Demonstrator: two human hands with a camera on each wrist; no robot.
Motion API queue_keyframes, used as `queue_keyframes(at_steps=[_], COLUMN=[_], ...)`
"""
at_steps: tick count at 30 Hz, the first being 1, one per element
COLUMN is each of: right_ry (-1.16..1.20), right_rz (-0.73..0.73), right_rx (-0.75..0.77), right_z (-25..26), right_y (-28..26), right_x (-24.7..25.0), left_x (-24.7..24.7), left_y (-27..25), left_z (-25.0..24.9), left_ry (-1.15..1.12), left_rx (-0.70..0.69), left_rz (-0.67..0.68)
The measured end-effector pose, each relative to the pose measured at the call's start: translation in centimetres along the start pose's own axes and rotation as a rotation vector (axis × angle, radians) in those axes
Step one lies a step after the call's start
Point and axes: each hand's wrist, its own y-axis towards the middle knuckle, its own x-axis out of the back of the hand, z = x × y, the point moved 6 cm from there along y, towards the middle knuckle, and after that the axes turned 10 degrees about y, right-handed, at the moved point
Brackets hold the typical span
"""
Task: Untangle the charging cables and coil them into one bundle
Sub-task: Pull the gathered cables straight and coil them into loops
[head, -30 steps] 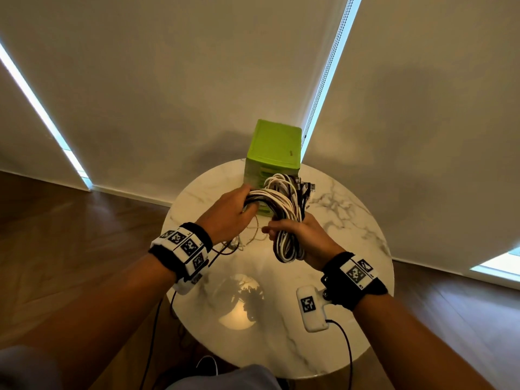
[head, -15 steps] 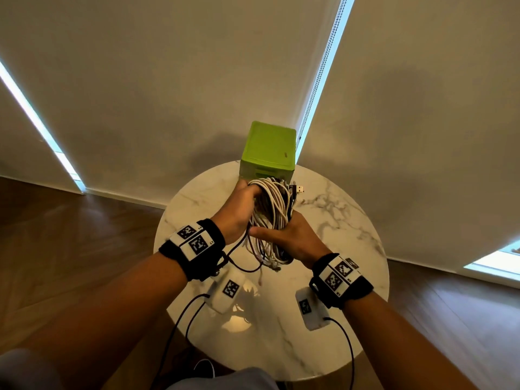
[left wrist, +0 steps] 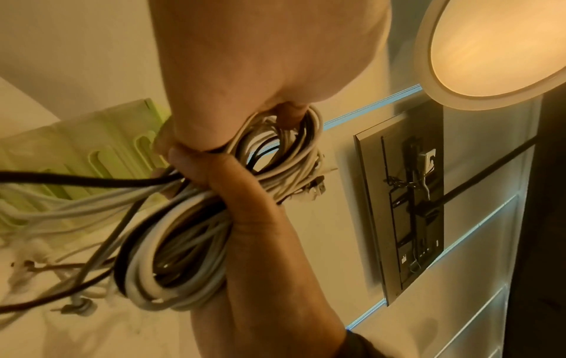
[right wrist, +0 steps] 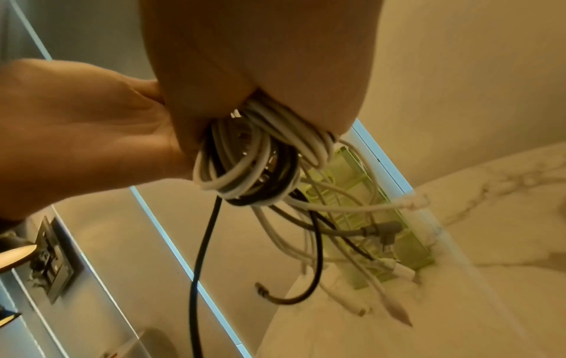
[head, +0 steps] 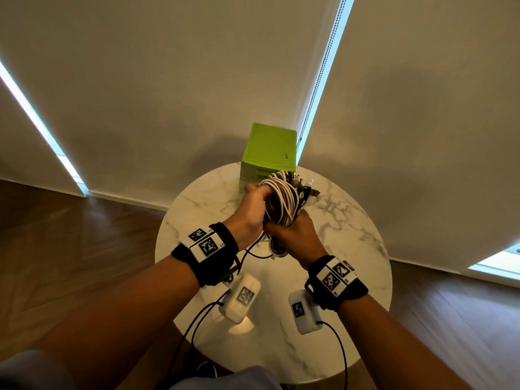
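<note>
Your left hand (head: 251, 213) has closed in on the coil of white and black charging cables (head: 281, 205) since a second ago: back then it was out to the side, drawing a run of cable across; now it sits pressed against your right hand (head: 295, 235), fingers curled round the top of the loops. Your right hand wraps the lower part of the same coil, thumb across the strands. The bundle is held in the air over the round white marble table (head: 351, 249), just in front of the lime-green plastic box (head: 270, 149).

That reads as another turn laid on, so the coil looks close to finished. It is not quite there: the wrist views show several loose tails hanging out of the loops, among them a black cable end (right wrist: 208, 242) and white plug ends (right wrist: 410, 202) trailing toward the table. Those tails probably need tucking or wrapping in before you let go, or the loops may spring apart.
</note>
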Motion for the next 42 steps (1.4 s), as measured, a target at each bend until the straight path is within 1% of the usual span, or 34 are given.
queue_keyframes(at_steps=[2,4,5,7,8,9,11,13,15,16,18,20,22,24,28,30,33,34,36,37,39,40,41,42], right_ry=[0.057,0.082,0.093,0.108,0.090,0.061,-0.031,-0.089,-0.133,-0.133,-0.112,-0.064,0.058,0.170,0.265,0.286,0.287,0.275,0.279,0.293,0.345,0.388,0.437,0.497], right_rz=[0.020,0.068,0.087,0.094,0.078,0.059,0.053,0.032,-0.001,-0.016,-0.015,0.046,0.144,0.216,0.259,0.216,0.098,0.051,-0.074,-0.132,-0.209,-0.227,-0.237,-0.234], right_rx=[-0.023,-0.057,-0.078,-0.083,-0.067,-0.038,0.010,0.059,0.090,0.062,0.026,0.030,0.004,-0.039,-0.133,-0.157,-0.136,-0.144,-0.177,-0.182,-0.182,-0.174,-0.162,-0.149], right_z=[-0.1,0.1,0.0,0.5,0.7,0.9,1.0,1.3,2.0,2.1,2.0,2.3,2.5,2.7,2.5,2.1,1.2,0.7,-0.4,-0.6,-0.9,-0.9,-0.6,-0.3], right_y=[-0.3,-0.4,-0.4,-0.5,-0.5,-0.4,-0.4,-0.6,-0.9,-1.1,-1.0,-0.8,-0.5,-0.4,-0.3,-0.2,0.1,0.3,0.6,0.7,1.0,1.2,1.4,1.5], right_x=[0.0,-0.2,-0.3,-0.4,-0.4,-0.4,-0.6,-0.8,-0.7,-0.5,-0.3,-0.1,-0.3,-0.5,-0.5,-0.5,0.3,0.8,2.4,3.3,4.5,4.8,4.9,4.8], left_x=[0.0,0.4,0.4,0.3,0.2,0.3,0.3,0.2,0.5,0.6,0.8,0.8,0.6,0.4,-0.5,-0.9,-1.0,-0.8,0.5,1.3,2.7,3.0,2.9,2.6], left_y=[0.2,0.4,0.4,-0.1,-0.3,-0.3,-0.5,-0.6,-0.4,-0.1,0.3,0.5,0.4,0.5,0.9,1.1,1.8,1.9,1.9,1.4,0.5,-0.1,-0.9,-1.4], left_z=[0.4,0.8,0.8,0.1,-0.1,-0.1,-0.5,-0.8,-1.5,-1.7,-1.8,-1.5,-1.7,-1.7,-1.3,-1.5,-1.2,-1.1,-0.5,-0.2,1.3,2.5,3.7,5.1], left_ry=[0.023,0.104,0.160,0.298,0.365,0.441,0.618,0.705,0.716,0.718,0.650,0.534,0.476,0.486,0.556,0.601,0.677,0.683,0.663,0.633,0.653,0.684,0.707,0.714], left_rx=[0.035,0.073,0.061,-0.005,-0.057,-0.125,-0.262,-0.309,-0.315,-0.317,-0.314,-0.286,-0.294,-0.326,-0.362,-0.346,-0.315,-0.339,-0.373,-0.364,-0.313,-0.285,-0.224,-0.128], left_rz=[-0.001,-0.007,0.012,0.092,0.139,0.159,0.133,0.086,0.043,0.036,0.072,0.106,0.119,0.122,0.175,0.211,0.283,0.285,0.216,0.187,0.198,0.239,0.310,0.384])
